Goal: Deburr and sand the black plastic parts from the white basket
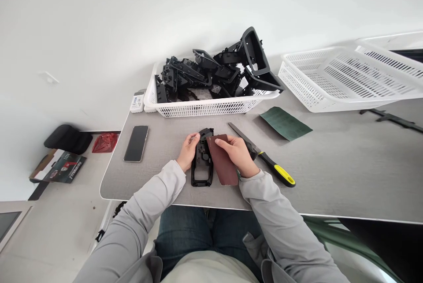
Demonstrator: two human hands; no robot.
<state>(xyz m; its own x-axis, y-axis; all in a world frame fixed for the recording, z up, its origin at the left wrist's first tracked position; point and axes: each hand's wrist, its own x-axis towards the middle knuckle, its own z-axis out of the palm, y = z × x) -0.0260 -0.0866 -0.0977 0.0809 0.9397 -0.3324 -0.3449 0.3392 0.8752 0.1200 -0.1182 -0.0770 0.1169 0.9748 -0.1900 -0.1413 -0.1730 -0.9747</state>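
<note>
My left hand (188,151) grips the upper left edge of a black plastic frame (202,159), which stands or lies lengthwise before me on the grey table. In my right hand (238,153) is a reddish-brown sheet (225,166), pinched under the thumb, with its left edge against the right side of the frame. Behind my right hand a dark object is partly hidden. A file (280,173) with a black and yellow handle lies just to the right of that hand. Farther back rests a green sheet (286,123).
A white basket (208,109) full of black plastic parts stands at the back of the grey table (330,177). More white baskets (343,78) are at the right, near a thin black part (393,118). A phone (136,143) and a small white box (137,101) lie left.
</note>
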